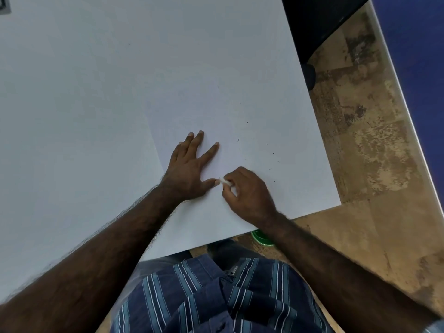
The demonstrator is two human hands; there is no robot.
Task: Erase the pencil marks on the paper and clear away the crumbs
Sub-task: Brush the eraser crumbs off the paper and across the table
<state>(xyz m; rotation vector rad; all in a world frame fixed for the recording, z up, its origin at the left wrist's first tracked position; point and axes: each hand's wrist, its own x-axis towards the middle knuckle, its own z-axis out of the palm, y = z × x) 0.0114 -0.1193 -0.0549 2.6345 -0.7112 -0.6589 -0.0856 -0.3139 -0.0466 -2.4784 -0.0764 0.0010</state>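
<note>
Item: erasing in progress, crumbs not yet cleared. Paper (216,104), white sheet lying flat on the pale bench (60,92), its near right corner toward the bench edge at 4 o'clock; no pencil marks can be made out on it from the head view, too faint or already gone. Eraser (225,181), small white piece, at 6 o'clock of the sheet's middle, tip against the paper. Right hand (249,191): fingers curled tight round the eraser, pinching it near the tip, knuckles up. Left hand (189,169): fingers straight and spread, palm flat on the paper at 9 o'clock of the eraser, thumb tip just beside the eraser; it pins the sheet, holding nothing. Crumbs (237,140): a few dark specks scattered over the paper from 12 to 3 o'clock of the right hand, well apart from one another. Judgement: the rubbing step is in hand, likely near its end; the next move calls for a light sweep of the specks off the sheet toward the bench edge at 3 o'clock, with the left hand pinning the paper so it does not slide or crease. Also present: brown floor (360,140); green object (260,237) under the bench edge, partly hidden.
</note>
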